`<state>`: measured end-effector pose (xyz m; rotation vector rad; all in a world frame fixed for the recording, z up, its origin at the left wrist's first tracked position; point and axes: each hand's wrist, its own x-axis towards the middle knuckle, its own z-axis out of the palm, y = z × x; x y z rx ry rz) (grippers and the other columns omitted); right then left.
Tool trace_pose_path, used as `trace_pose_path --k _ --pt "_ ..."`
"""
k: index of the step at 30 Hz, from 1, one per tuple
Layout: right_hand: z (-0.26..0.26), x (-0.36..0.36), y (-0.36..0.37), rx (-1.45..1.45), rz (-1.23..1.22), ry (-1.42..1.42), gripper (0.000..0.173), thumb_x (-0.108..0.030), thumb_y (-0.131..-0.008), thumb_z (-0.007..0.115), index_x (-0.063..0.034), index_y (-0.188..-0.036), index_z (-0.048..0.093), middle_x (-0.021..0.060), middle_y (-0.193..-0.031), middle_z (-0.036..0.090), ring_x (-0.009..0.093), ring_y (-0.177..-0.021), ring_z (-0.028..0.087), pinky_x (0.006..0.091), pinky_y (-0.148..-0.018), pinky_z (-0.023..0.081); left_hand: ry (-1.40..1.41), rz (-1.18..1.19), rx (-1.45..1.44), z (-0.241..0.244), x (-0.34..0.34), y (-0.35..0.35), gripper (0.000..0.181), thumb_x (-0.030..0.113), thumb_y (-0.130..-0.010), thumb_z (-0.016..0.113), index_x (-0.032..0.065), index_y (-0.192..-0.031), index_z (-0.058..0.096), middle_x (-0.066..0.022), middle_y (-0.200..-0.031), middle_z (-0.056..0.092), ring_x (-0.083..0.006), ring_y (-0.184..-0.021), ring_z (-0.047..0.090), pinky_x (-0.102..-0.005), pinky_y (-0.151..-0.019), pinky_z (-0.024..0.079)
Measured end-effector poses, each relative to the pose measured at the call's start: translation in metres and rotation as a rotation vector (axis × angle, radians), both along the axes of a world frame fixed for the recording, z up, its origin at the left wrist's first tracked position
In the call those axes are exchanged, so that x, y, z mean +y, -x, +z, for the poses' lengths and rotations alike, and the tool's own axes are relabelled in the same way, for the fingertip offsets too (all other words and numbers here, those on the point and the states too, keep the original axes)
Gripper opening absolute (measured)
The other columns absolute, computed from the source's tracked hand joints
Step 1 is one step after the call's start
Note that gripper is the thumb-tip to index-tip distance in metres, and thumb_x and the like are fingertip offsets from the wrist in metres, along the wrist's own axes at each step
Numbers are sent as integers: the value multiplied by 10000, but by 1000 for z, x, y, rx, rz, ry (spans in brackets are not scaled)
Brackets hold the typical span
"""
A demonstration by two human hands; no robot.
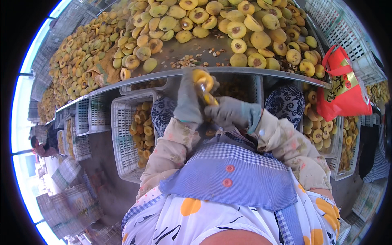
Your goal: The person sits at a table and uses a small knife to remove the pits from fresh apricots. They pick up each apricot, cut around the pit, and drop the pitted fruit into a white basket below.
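My left hand (188, 98), in a grey glove, holds a yellow stone fruit (203, 80) just in front of the table's metal rim (245, 71). My right hand (228, 111), gloved in grey too, is closed on a small yellow-handled tool (209, 98) that reaches to the fruit; motion blur hides its tip. Beyond the rim, halved fruits (235, 29) with brown hollows are heaped on the metal table (196, 46). Loose pits and kernels (185, 61) lie near the rim. Below my hands, a crate of fruit halves is partly hidden.
White plastic crates with fruit halves stand at the left (122, 137) and right (332, 147) of my knees. A red bag (346, 88) is at the table's right corner. A brown cloth or sack (107, 67) lies among the fruit. Another person (44, 148) is far left, near stacked crates (70, 208).
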<state>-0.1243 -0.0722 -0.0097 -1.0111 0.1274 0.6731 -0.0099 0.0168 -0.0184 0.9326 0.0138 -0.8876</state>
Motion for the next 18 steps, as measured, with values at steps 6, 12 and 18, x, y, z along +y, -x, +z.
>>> trace_pose_path --k 6,12,18 --pt "-60 -30 19 -93 84 1406 379 -327 -833 545 -37 -1068 478 209 -907 631 390 -856 602 438 -751 476 -207 442 -668 -17 95 -95 342 261 -867 568 50 -1133 527 -93 -1019 584 -234 -930 577 -350 -870 480" --pt "-81 -54 29 -9 26 1298 341 -278 -832 540 -10 -1043 553 223 -995 610 373 -934 585 411 -812 455 -687 184 -1083 -12 31 -126 330 117 -820 615 15 -1127 549 -73 -1038 592 -176 -894 578 -265 -806 468" --pt "-87 -57 27 -57 -134 1069 412 -291 -816 576 20 -1083 535 233 -981 607 375 -917 587 391 -793 457 -465 -114 -480 19 -189 -52 584 227 -776 667 -6 -1234 390 -119 -986 573 -191 -788 567 -297 -683 473"
